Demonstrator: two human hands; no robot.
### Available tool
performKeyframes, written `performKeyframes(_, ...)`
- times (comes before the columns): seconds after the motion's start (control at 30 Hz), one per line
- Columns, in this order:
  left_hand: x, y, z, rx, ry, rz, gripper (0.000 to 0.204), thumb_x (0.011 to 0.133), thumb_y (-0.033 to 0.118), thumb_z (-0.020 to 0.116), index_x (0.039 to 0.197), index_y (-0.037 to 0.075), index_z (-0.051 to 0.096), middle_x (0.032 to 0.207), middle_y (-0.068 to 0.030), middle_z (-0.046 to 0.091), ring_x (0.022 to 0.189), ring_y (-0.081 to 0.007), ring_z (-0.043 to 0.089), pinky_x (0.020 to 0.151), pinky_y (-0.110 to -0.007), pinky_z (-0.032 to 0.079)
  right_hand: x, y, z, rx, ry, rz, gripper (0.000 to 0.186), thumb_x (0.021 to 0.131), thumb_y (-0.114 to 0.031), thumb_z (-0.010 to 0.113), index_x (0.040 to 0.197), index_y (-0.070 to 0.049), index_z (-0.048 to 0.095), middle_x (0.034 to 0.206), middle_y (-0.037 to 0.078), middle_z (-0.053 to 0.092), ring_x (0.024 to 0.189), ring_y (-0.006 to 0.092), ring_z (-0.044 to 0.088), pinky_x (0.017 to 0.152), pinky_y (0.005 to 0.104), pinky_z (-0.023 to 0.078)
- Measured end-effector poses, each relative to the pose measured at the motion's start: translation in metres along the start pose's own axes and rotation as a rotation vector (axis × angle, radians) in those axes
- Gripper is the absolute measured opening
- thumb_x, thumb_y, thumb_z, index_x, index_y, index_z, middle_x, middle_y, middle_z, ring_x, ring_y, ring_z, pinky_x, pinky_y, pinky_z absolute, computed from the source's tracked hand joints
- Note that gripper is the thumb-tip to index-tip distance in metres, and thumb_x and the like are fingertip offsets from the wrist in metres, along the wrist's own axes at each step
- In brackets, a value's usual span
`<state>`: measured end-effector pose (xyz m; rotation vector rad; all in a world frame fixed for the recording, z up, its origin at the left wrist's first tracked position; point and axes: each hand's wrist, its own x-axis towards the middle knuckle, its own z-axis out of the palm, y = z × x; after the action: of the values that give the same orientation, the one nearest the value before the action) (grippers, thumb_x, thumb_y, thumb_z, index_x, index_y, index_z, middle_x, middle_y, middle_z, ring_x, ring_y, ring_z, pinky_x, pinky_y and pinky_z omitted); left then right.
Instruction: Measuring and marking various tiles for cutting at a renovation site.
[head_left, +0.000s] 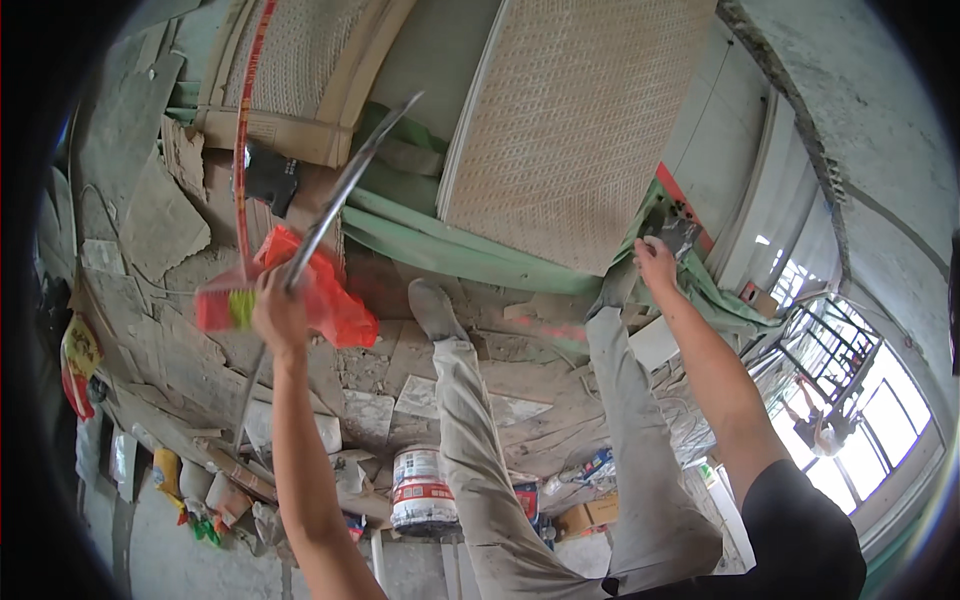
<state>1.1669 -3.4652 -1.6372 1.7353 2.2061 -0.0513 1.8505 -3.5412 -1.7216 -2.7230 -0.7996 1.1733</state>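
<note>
My left hand (280,310) is closed on a long silver metal strip (340,190), held diagonally. Behind it lie a crumpled red plastic bag (340,305) and a yellow-green item (242,310); a narrow red printed strip (247,120) runs up from them. My right hand (655,262), fingers curled round something pale that I cannot make out, is at the lower right edge of a large textured tan panel (570,130), beside a dark crumpled item (680,234). Green sheeting (450,250) lies beneath the panel.
My legs stand on debris-strewn floor (375,410). Another textured panel (290,70) lies top left, near a dark glove-like item (265,180). A white bucket (422,490), cartons (590,515) and bags (195,485) sit along the bottom. A person (822,430) is by the bright window at right.
</note>
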Motion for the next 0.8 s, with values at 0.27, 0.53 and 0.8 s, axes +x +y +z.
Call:
performKeyframes(0.27, 0.002, 0.183, 0.107, -0.512, -0.540, -0.133, 0.036, 0.109, 0.028, 0.062, 0.140, 0.010, 0.070, 0.104, -0.0243, 0.077, 0.097, -0.0435, 0.075, 0.085, -0.053, 0.058, -0.044, 0.055, 0.080, -0.137, 0.000, -0.159, 0.083, 0.105, -0.063, 0.059, 0.157, 0.001, 0.050, 0.138, 0.031, 0.068, 0.133, 0.0495, 0.062, 0.111, 0.0507, 0.049)
performKeyframes(0.53, -0.041, 0.177, 0.163, -0.166, -0.181, 0.064, 0.040, 0.113, 0.034, 0.056, 0.143, 0.010, 0.066, 0.097, -0.0244, 0.077, 0.088, -0.0474, 0.074, 0.074, -0.056, 0.059, -0.081, 0.067, 0.098, -0.003, -0.125, -0.100, 0.073, 0.106, -0.055, 0.065, 0.150, 0.002, 0.054, 0.132, 0.030, 0.071, 0.127, 0.0487, 0.067, 0.104, 0.0500, 0.053)
performKeyframes(0.8, -0.052, 0.166, 0.172, -0.592, -0.442, -0.318, 0.047, 0.115, 0.040, 0.055, 0.147, 0.007, 0.064, 0.094, -0.0204, 0.077, 0.066, -0.0300, 0.075, 0.064, -0.042, 0.058, -0.039, 0.082, 0.097, 0.038, 0.111, -0.224, 0.053, 0.106, -0.049, 0.067, 0.119, 0.002, 0.070, 0.097, 0.022, 0.076, 0.094, 0.0419, 0.074, 0.085, 0.0492, 0.055)
